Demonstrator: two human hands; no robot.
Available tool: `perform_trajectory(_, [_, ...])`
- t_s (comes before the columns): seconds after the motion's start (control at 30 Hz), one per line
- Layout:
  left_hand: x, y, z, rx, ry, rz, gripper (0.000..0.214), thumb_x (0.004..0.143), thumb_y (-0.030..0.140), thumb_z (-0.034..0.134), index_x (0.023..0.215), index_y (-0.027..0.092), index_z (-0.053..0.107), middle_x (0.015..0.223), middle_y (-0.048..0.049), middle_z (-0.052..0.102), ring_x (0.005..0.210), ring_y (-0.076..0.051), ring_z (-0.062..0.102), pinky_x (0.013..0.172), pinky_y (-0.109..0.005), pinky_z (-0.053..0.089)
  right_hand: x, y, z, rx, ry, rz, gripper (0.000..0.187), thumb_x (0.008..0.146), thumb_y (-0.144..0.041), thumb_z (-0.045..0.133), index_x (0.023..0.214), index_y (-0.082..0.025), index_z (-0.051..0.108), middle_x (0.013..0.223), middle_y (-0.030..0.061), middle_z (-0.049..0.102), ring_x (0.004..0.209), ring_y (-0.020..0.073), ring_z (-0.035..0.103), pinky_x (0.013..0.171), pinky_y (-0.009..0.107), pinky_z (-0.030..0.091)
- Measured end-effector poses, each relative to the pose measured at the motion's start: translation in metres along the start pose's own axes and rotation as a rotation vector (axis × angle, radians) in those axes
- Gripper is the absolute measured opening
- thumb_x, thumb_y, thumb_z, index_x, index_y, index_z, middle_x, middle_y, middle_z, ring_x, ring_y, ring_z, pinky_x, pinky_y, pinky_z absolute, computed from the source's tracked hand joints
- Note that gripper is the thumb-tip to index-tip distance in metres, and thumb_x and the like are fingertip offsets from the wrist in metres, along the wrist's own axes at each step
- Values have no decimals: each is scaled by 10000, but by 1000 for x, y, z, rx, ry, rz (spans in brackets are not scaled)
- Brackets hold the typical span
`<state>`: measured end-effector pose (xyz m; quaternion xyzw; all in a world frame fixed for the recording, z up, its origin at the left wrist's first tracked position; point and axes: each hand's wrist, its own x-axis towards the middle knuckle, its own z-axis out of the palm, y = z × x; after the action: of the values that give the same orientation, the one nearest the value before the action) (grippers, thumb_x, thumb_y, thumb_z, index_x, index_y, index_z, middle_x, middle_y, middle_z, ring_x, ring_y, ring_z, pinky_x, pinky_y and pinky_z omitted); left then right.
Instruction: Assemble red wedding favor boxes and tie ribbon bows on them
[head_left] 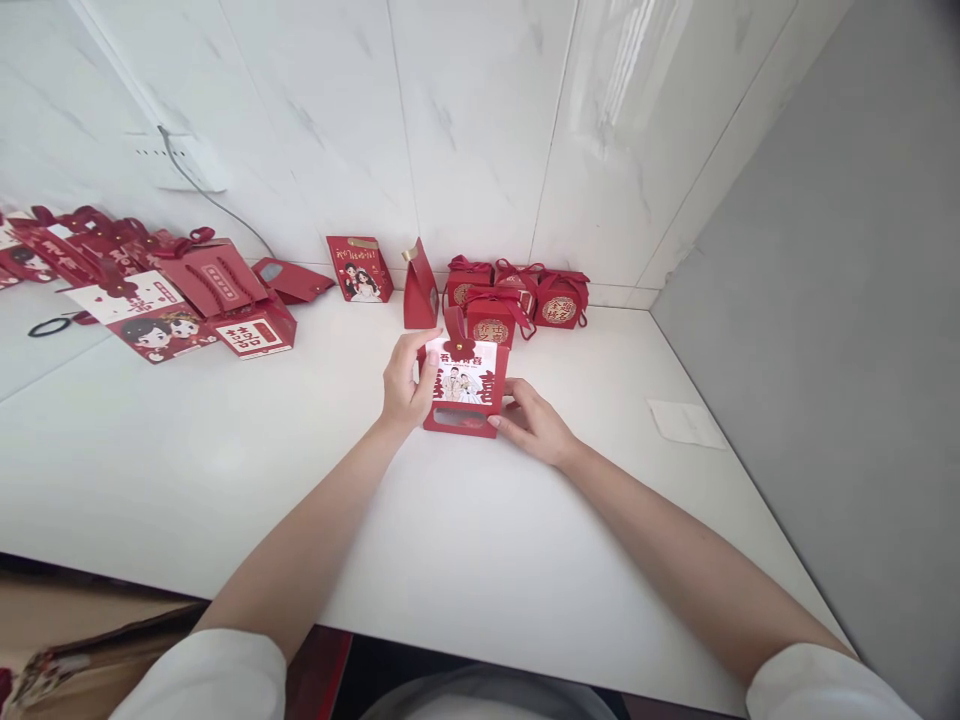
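The left hand (405,388) is closed on the left edge of a red wedding favour box (465,395), its fingers (411,346) curled behind and the thumb laid on the front. The fingers (507,426) of the right hand (538,422) are held loosely open, their tips touching the box's lower right corner. The box is stood on the white counter (465,540) (a cartoon couple is printed on its face). Just behind it small red boxes with gold emblems (561,300) are grouped by the wall; a heap of larger red boxes (187,295) lies well apart at left.
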<state>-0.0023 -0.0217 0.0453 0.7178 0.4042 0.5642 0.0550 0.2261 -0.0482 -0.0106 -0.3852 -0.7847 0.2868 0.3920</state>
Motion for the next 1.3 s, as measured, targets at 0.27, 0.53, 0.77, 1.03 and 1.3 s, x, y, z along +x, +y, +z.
perform_trajectory(0.27, [-15, -9, 11, -81, -131, -114, 584, 997, 497, 402, 1513, 244, 301, 1542, -117, 412, 1386, -255, 451, 1144, -386, 375, 1, 2, -1, 63, 8, 22, 384, 951, -490, 522, 1251, -250, 507, 1313, 104, 577, 1126, 241, 616, 912, 424, 550])
perform_trajectory(0.53, [-24, -22, 25, -305, -357, -424, 597, 944, 555, 487, 1410, 196, 387, 1350, -127, 604, 1223, -275, 596, 1020, -409, 496, 6, 10, -1, 243, 195, 159, 360, 950, -535, 501, 1163, -245, 481, 1259, 100, 611, 1092, 235, 633, 889, 417, 555])
perform_trajectory(0.77, [-25, -8, 22, -277, -549, -278, 504, 870, 494, 619, 1265, 217, 476, 1263, -99, 654, 1147, -289, 637, 985, -420, 515, 9, -12, -14, -91, 664, -144, 452, 937, -401, 544, 1338, -269, 381, 1389, 154, 493, 1296, 303, 515, 1038, 537, 463])
perform_trajectory(1.03, [-25, 2, 22, -264, -635, -239, 508, 886, 479, 604, 1310, 224, 488, 1257, -98, 660, 1131, -299, 650, 958, -416, 536, 18, -53, -52, -378, 480, -456, 301, 936, -257, 564, 1228, -322, 530, 1263, 76, 633, 1167, 284, 611, 996, 507, 465])
perform_trajectory(1.3, [-25, 1, 24, -232, -614, -230, 512, 884, 488, 598, 1308, 217, 503, 1227, -93, 669, 1088, -287, 660, 931, -399, 542, 18, -57, -56, -491, 449, -406, 203, 968, -245, 515, 1144, -288, 607, 1045, 59, 703, 959, 239, 666, 880, 430, 487])
